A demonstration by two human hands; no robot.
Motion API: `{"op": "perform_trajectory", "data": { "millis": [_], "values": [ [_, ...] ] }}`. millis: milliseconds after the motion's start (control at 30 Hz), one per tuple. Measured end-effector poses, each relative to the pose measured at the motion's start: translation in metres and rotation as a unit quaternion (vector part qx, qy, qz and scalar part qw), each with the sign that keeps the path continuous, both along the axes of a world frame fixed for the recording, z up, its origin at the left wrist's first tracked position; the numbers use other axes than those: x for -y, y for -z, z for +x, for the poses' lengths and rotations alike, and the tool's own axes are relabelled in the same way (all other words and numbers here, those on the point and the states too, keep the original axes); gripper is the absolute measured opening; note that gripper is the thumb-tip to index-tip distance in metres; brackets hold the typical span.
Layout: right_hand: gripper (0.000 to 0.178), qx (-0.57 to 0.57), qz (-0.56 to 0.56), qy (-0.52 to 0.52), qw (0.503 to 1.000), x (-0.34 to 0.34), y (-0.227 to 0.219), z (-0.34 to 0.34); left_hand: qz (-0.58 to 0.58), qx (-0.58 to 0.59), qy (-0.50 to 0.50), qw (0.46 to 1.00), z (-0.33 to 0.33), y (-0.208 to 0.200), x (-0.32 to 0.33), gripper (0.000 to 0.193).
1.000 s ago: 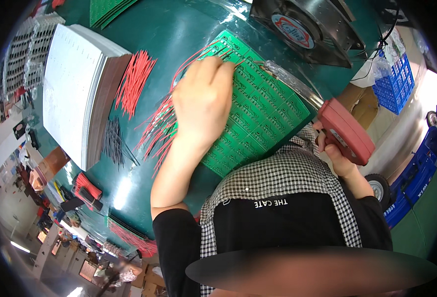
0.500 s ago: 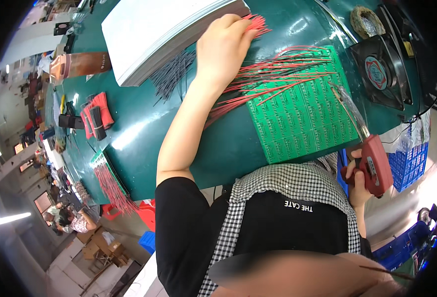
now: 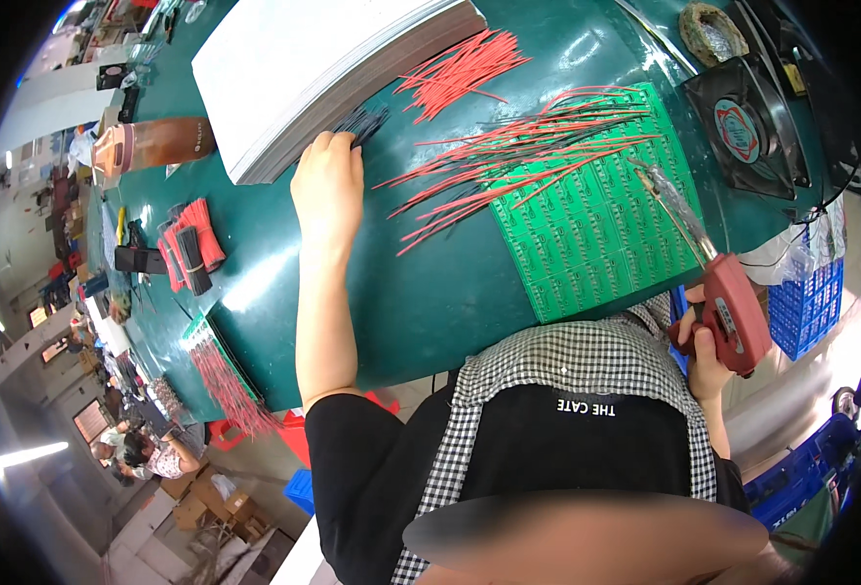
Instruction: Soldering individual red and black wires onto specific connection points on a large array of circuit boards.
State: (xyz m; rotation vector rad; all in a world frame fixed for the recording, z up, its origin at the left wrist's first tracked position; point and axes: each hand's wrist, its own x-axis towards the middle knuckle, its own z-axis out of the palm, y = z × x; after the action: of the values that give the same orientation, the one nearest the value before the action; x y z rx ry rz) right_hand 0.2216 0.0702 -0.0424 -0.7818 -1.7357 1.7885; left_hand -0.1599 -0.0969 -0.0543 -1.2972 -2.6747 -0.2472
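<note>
My left hand (image 3: 330, 195) is on the pile of black wires (image 3: 362, 125) beside the thick white stack of sheets. Its fingers curl down onto the wires, and the fingertips are hidden. At the right, my right hand (image 3: 701, 353) grips a red soldering gun (image 3: 733, 314) whose metal tip points up over the board. The green circuit board panel (image 3: 591, 234) lies in front of me, with red and black wires (image 3: 538, 146) spread across its far part and past its left edge. A loose pile of red wires (image 3: 469, 70) rests beyond them.
The white stack (image 3: 304, 73) stands on the green table (image 3: 421, 322) at the far left. A black fan (image 3: 743, 132) and a round coiled holder (image 3: 711, 34) are at the far right. Bundled wires (image 3: 192, 246), a bottle (image 3: 162, 146) and a wired board (image 3: 221, 361) are to the left.
My left hand has left the red wires and moved left and nearer to the black wires. The red pile now lies uncovered. My right hand still holds the soldering gun, barely shifted.
</note>
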Motion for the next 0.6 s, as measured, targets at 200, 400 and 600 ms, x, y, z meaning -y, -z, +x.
{"op": "perform_trajectory", "data": {
  "millis": [200, 400, 600],
  "values": [
    [0.043, -0.011, 0.0, 0.017, 1.0, 0.0, -0.001, 0.0, 0.063, 0.175, -0.066, 0.98, -0.023, -0.007, 0.003, 0.018],
    [0.043, -0.015, 0.005, 0.011, 1.0, 0.002, -0.001, 0.002, 0.157, 0.345, -0.085, 0.922, -0.049, 0.0, 0.016, 0.018],
    [0.041, -0.003, 0.005, 0.032, 0.999, 0.006, 0.0, 0.002, 0.202, 0.448, -0.071, 0.868, -0.055, -0.002, 0.022, 0.018]
  ]
}}
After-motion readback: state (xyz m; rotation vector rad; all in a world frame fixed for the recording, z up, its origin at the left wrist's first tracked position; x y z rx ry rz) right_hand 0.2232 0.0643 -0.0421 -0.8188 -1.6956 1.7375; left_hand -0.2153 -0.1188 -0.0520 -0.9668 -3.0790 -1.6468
